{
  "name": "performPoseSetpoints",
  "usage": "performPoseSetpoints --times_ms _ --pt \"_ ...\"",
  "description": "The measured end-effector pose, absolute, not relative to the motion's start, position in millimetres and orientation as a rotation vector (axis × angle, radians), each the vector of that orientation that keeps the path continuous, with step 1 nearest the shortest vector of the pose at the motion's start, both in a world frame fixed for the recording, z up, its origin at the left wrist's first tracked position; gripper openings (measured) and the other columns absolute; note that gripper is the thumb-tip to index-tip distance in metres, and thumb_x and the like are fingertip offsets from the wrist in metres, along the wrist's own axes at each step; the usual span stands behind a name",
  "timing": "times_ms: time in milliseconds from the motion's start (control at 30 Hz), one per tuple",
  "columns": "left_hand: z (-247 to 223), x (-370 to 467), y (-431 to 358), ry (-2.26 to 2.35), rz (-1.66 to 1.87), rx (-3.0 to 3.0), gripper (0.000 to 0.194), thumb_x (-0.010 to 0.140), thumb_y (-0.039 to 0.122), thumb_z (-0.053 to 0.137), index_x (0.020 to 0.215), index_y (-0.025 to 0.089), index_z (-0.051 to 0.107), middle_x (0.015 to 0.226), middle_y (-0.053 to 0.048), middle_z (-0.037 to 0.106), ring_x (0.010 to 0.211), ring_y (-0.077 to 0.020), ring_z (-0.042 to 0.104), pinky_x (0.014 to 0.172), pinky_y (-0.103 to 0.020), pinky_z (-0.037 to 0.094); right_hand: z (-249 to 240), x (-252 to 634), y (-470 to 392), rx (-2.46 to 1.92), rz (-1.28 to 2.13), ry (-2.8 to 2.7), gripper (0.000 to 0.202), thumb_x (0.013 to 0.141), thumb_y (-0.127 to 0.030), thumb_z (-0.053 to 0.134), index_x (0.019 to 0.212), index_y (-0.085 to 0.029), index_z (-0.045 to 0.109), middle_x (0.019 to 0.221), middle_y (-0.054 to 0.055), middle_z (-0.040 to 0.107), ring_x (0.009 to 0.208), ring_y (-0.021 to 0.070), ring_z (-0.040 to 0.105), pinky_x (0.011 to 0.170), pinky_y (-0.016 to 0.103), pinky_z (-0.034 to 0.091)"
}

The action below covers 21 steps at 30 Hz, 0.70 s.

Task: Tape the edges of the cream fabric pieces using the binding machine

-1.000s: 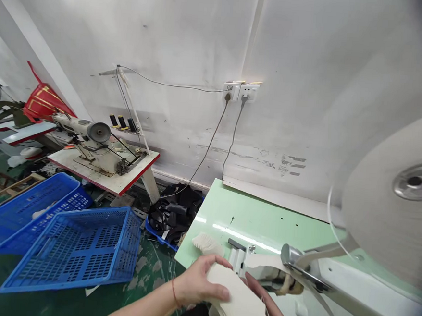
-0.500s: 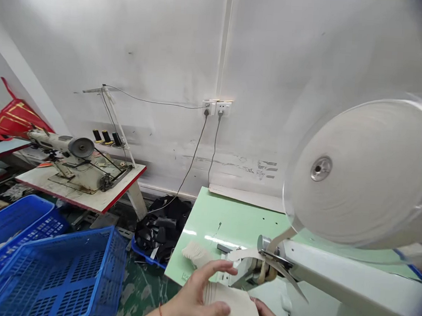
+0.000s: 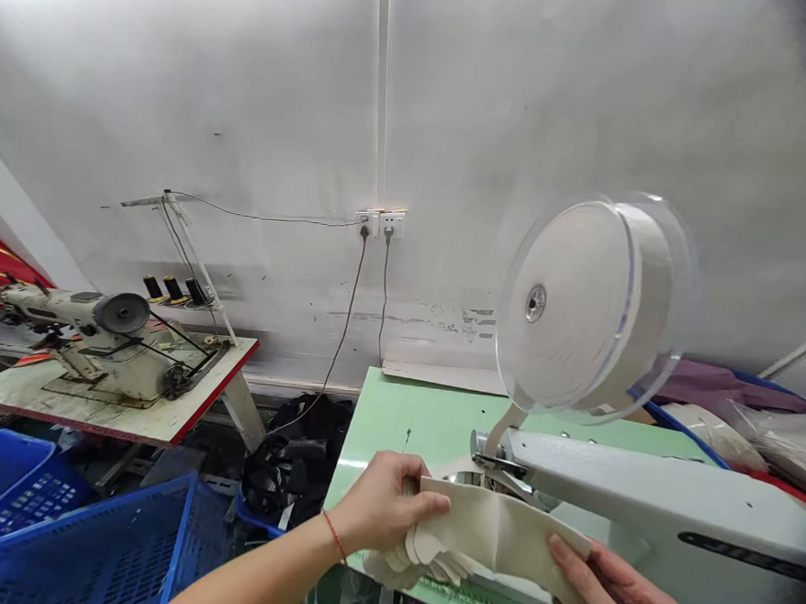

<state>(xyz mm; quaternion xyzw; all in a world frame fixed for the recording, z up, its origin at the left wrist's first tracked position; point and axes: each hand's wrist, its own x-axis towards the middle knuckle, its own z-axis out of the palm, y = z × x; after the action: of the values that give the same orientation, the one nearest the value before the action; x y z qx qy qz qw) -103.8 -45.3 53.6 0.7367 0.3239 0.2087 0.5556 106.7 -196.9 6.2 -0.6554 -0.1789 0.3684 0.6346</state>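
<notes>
A cream strip of fabric (image 3: 490, 524) is stretched between my two hands, with a crease down its middle. My left hand (image 3: 389, 503) pinches its left end between thumb and fingers, along with a bunch of similar cream pieces (image 3: 419, 556) that fan out below. The right end is gripped by my right hand (image 3: 621, 589), thumb on the near face. Just behind the strip is a white machine arm (image 3: 612, 478) whose working head is partly hidden by it. Pale tape (image 3: 506, 429) runs down to the arm from a large clear-sided reel (image 3: 568, 304).
The machine stands on a green tabletop (image 3: 402, 403). At left are blue crates (image 3: 83, 537) and a sewing machine (image 3: 117, 337) on a red-edged table (image 3: 180, 420). Black material (image 3: 302, 451) lies on the floor between. Cords run from wall sockets (image 3: 381, 222). Bundled materials (image 3: 746, 418) lie at right.
My right hand has moved right, and the cream fabric strip is now spread wide between both hands. The camera view has shifted, so the reel looks smaller and more of the right side shows.
</notes>
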Motion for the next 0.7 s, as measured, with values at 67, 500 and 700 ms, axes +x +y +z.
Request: performPoseSetpoints --times_ms 67,500,700 --pt "49.3 -93.4 -37.4 0.775 0.495 1.840 0.032 0.069 0.042 0.064 0.058 0.017 0.048 0.057 0.004 0.041 0.059 -0.0108 0.035 0.053 -0.024 0.026 5.4 111.4 -187.6 -1.469 0.827 -0.340 0.045 0.047 -0.046 0.087 0.080 -0.018 0.077 0.083 0.006 0.074 0.075 0.0229 0.064 0.057 0.023 0.054" --pt "2.3 -68.4 -6.3 0.611 0.253 1.322 0.057 0.058 0.065 0.074 0.075 0.016 0.050 0.067 0.003 0.049 0.060 -0.0104 0.045 0.059 -0.025 0.035 -5.7 123.6 -154.5 -1.422 0.935 -0.149 0.048 0.041 -0.044 0.090 0.078 -0.017 0.076 0.090 0.007 0.072 0.074 0.0227 0.054 0.041 0.027 0.046" --pt "-9.4 -55.9 5.3 0.658 0.247 1.088 0.063 0.047 0.058 0.084 0.080 0.013 0.057 0.068 0.001 0.056 0.059 -0.0095 0.047 0.061 -0.025 0.035 -6.3 125.3 -141.5 -1.318 0.972 -0.038 0.050 0.030 -0.034 0.093 0.071 -0.014 0.072 0.065 0.004 0.069 0.057 0.0168 0.055 0.041 0.024 0.048"
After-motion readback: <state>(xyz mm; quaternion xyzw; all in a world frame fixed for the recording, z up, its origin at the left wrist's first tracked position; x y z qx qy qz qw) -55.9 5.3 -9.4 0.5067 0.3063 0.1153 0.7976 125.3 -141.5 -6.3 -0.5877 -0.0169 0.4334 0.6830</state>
